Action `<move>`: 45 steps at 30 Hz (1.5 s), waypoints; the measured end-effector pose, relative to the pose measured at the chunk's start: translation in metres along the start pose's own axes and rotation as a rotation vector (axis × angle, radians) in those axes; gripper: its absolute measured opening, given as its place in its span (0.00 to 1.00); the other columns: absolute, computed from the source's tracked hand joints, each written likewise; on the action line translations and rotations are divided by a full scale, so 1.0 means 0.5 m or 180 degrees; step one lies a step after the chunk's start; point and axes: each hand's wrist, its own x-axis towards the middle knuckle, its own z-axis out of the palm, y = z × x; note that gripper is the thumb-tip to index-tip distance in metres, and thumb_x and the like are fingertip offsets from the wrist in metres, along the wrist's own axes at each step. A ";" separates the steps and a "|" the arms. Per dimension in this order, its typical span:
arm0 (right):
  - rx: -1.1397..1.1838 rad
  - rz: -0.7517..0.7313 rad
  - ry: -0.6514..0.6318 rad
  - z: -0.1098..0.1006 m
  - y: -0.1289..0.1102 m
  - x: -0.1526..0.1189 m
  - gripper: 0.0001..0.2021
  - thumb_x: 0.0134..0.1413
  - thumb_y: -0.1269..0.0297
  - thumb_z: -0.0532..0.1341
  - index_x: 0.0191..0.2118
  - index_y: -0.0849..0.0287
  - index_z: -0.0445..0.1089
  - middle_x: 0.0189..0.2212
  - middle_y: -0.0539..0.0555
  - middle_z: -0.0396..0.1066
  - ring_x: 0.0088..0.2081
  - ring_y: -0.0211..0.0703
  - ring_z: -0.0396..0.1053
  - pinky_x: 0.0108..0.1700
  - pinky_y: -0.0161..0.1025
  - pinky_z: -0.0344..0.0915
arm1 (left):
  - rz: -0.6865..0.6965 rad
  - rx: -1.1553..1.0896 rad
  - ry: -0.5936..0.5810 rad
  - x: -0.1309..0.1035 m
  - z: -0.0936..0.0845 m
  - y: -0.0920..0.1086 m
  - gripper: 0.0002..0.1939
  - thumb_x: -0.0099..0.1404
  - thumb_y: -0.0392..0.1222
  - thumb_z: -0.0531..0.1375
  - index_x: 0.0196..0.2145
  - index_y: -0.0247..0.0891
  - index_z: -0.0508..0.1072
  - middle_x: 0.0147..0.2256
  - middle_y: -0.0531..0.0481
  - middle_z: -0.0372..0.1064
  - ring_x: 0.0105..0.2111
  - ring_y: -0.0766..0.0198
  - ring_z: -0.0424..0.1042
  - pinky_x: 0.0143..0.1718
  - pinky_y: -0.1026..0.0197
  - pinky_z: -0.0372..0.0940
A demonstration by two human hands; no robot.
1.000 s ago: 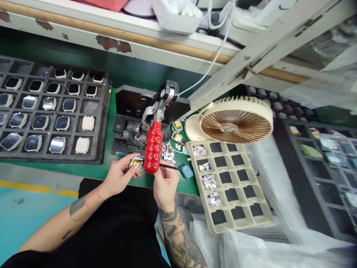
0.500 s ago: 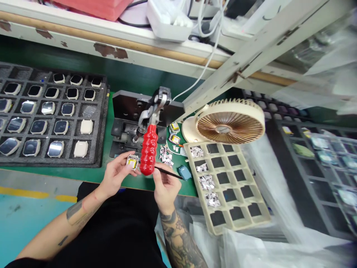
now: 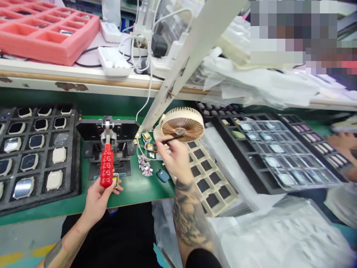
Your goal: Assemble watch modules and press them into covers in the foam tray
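My left hand grips an open watch case with a yellow-edged part inside, just below the red handle of a toggle-clamp press. The handle hides part of the case and my fingers. My right hand is closed around slim black tweezers, over the near edge of the beige fan. Left of that hand lie several open watch cases and a heap of small whitish pieces. A dark blue case-like piece rests on the green mat.
A grey foam tray of watches stands on the left. Behind my right hand is a beige fan; a beige compartment tray lies beside my forearm. Further right are dark trays and plastic bags. Another person's hand shows at far right.
The view has swung right. My right hand has moved away from the watch case, out past the heap of small pieces toward the fan, with the tweezers. My left hand keeps the case near the press.
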 end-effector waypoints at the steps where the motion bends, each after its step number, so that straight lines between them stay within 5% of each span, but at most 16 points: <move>1: -0.0057 -0.0162 0.0272 0.028 -0.002 0.032 0.09 0.73 0.58 0.63 0.42 0.55 0.79 0.40 0.55 0.83 0.41 0.45 0.79 0.49 0.45 0.76 | 0.0014 0.0037 0.0034 0.000 0.002 0.001 0.27 0.75 0.53 0.68 0.64 0.35 0.73 0.45 0.38 0.84 0.37 0.52 0.86 0.38 0.53 0.81; 5: -0.0074 -0.0381 0.0887 0.104 -0.015 0.082 0.10 0.75 0.57 0.62 0.49 0.53 0.81 0.46 0.55 0.83 0.49 0.47 0.80 0.56 0.50 0.78 | 0.0045 0.0121 -0.0025 0.000 0.001 0.006 0.28 0.75 0.53 0.68 0.65 0.35 0.73 0.45 0.38 0.85 0.38 0.51 0.86 0.39 0.52 0.82; 8: -0.0174 -0.0285 0.0937 0.100 -0.020 0.001 0.10 0.75 0.59 0.63 0.53 0.49 0.81 0.46 0.53 0.82 0.47 0.46 0.80 0.53 0.50 0.79 | 0.0068 0.0172 -0.0062 -0.002 -0.009 0.007 0.27 0.76 0.52 0.68 0.65 0.35 0.73 0.46 0.38 0.84 0.39 0.51 0.86 0.40 0.52 0.83; 13: -0.0970 -0.0494 -0.0153 0.114 -0.012 -0.204 0.16 0.78 0.67 0.56 0.59 0.49 0.79 0.45 0.54 0.83 0.45 0.45 0.78 0.48 0.47 0.76 | 0.0096 0.0433 -0.0163 0.002 -0.022 0.010 0.27 0.76 0.51 0.68 0.66 0.36 0.73 0.47 0.40 0.85 0.40 0.52 0.87 0.40 0.54 0.83; 17: -0.1663 -0.0653 -0.0798 0.133 0.002 -0.263 0.16 0.79 0.68 0.54 0.60 0.52 0.77 0.45 0.55 0.82 0.46 0.47 0.74 0.47 0.48 0.71 | 0.0107 0.0689 -0.0223 0.004 -0.018 0.015 0.28 0.75 0.52 0.69 0.66 0.37 0.74 0.47 0.41 0.85 0.38 0.54 0.87 0.40 0.55 0.84; 21: -0.1942 -0.0510 -0.0586 0.085 0.009 -0.266 0.14 0.79 0.70 0.54 0.59 0.54 0.75 0.48 0.56 0.81 0.48 0.48 0.73 0.48 0.47 0.68 | 0.0118 0.0754 -0.0184 0.000 -0.016 0.016 0.28 0.75 0.52 0.69 0.66 0.36 0.74 0.46 0.41 0.85 0.39 0.55 0.87 0.41 0.56 0.83; 25: -0.2429 0.0531 0.0399 -0.015 0.029 -0.269 0.11 0.76 0.70 0.56 0.55 0.59 0.74 0.45 0.60 0.79 0.47 0.52 0.72 0.48 0.49 0.67 | 0.0166 0.0699 -0.0123 -0.002 -0.017 0.012 0.29 0.74 0.52 0.70 0.66 0.36 0.74 0.46 0.42 0.85 0.41 0.51 0.87 0.42 0.52 0.84; 29: -0.3074 0.1289 0.0342 -0.079 0.055 -0.271 0.11 0.71 0.71 0.60 0.55 0.60 0.73 0.42 0.60 0.79 0.46 0.57 0.71 0.46 0.50 0.63 | 0.0200 0.0766 -0.0196 -0.002 -0.019 0.005 0.29 0.74 0.53 0.69 0.66 0.37 0.74 0.47 0.41 0.85 0.41 0.49 0.87 0.41 0.50 0.85; 35: -0.3212 0.1268 0.0146 -0.070 0.071 -0.286 0.15 0.72 0.69 0.61 0.60 0.60 0.72 0.43 0.61 0.79 0.47 0.59 0.70 0.47 0.51 0.62 | 0.0217 0.0814 -0.0230 -0.002 -0.019 0.002 0.28 0.74 0.52 0.69 0.66 0.37 0.74 0.47 0.41 0.85 0.42 0.48 0.87 0.41 0.49 0.85; 45: -0.2655 0.1356 0.0374 -0.058 0.091 -0.301 0.15 0.71 0.73 0.57 0.58 0.60 0.74 0.44 0.61 0.78 0.47 0.57 0.71 0.49 0.50 0.65 | 0.0274 0.0855 -0.0191 -0.004 -0.014 0.006 0.28 0.74 0.52 0.69 0.65 0.37 0.74 0.46 0.41 0.85 0.42 0.49 0.86 0.41 0.51 0.84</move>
